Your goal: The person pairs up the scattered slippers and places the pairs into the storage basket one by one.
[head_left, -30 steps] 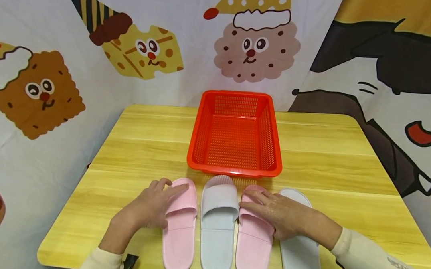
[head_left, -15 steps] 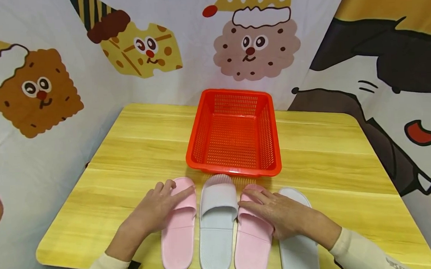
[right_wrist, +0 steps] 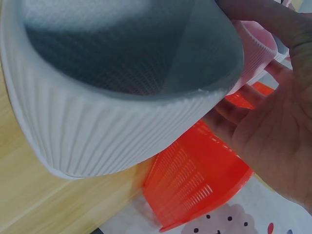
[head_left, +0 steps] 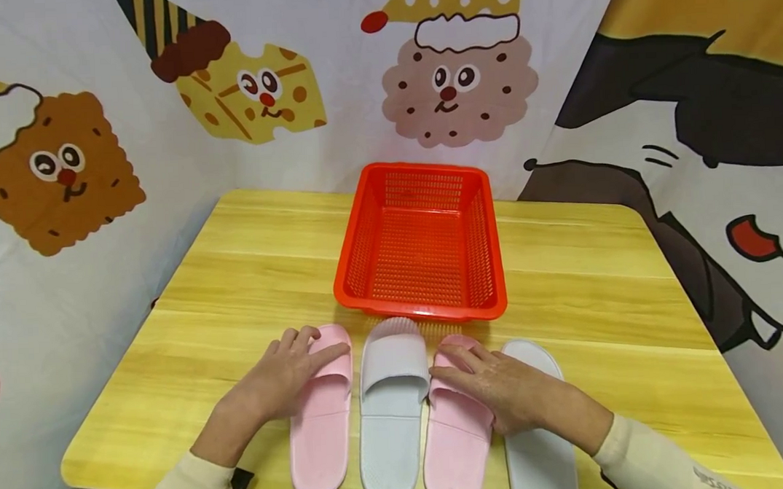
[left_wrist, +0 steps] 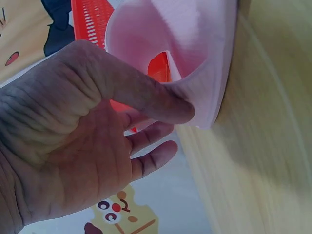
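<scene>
Two pink slippers and two pale grey ones lie side by side on the table. My left hand (head_left: 285, 373) grips the front of the left pink slipper (head_left: 321, 437). In the left wrist view its thumb (left_wrist: 170, 107) presses the side of the strap (left_wrist: 195, 92), and the other fingers bend beyond it. My right hand (head_left: 503, 385) holds the strap of the other pink slipper (head_left: 456, 446), with two fingers over the top. Its thumb tip is hidden. The right wrist view is mostly filled by the right grey slipper (right_wrist: 122, 126), partly under that wrist in the head view.
An upright red plastic basket (head_left: 418, 258) stands just beyond the slippers, its inside bare. The other grey slipper (head_left: 390, 449) lies between the two pink ones. Behind the wooden table (head_left: 597, 286) hangs a cartoon-printed cloth (head_left: 359, 107).
My left hand has shifted slightly right and closed in on the left pink slipper's strap. The right hand and the slippers keep their places, while the head view moves slightly.
</scene>
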A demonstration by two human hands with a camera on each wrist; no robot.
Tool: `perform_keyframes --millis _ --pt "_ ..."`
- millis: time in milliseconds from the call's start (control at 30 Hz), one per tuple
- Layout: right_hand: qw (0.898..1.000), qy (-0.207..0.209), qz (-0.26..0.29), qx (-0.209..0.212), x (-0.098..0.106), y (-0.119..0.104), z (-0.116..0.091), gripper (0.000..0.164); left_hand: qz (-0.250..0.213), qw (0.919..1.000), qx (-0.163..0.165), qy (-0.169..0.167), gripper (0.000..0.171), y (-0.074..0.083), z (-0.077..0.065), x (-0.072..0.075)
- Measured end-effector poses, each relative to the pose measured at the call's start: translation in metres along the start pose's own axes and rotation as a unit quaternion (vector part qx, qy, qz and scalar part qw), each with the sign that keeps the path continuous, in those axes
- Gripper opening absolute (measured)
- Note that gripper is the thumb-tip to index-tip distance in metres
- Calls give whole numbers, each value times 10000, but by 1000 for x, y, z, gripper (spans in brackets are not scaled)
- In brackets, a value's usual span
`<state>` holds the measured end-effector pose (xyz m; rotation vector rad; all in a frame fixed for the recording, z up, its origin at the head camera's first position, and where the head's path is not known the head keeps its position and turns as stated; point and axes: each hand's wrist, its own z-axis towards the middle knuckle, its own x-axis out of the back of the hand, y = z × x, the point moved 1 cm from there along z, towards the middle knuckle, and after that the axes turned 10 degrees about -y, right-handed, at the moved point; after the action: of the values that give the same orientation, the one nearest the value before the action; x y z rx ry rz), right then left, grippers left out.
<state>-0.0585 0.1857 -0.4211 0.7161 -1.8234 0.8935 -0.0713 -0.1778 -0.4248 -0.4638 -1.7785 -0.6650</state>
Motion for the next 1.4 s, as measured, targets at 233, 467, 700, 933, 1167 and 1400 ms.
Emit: perform_keyframes --millis 233,467,700,933,1167,1400 --pt "9993 251 -206 197 -1 2 -1 106 -385 9992 109 -57 82 -5 -5 4" --pt "9987 446 -90 246 -1 3 -6 106 -602 9981 114 -101 96 -5 -10 0" --pt "9982 509 35 330 2 4 -8 108 -644 9976 253 98 107 -3 -11 -13" --pt "9983 509 22 287 1 3 -9 109 -327 9979 -153 536 98 -3 -7 -16" --pt "9980 568 -9 263 1 3 -10 109 -283 9992 -34 280 95 -2 -5 -9" --pt "9974 713 -11 142 7 2 -12 107 -707 9973 71 195 95 -11 -10 -3"
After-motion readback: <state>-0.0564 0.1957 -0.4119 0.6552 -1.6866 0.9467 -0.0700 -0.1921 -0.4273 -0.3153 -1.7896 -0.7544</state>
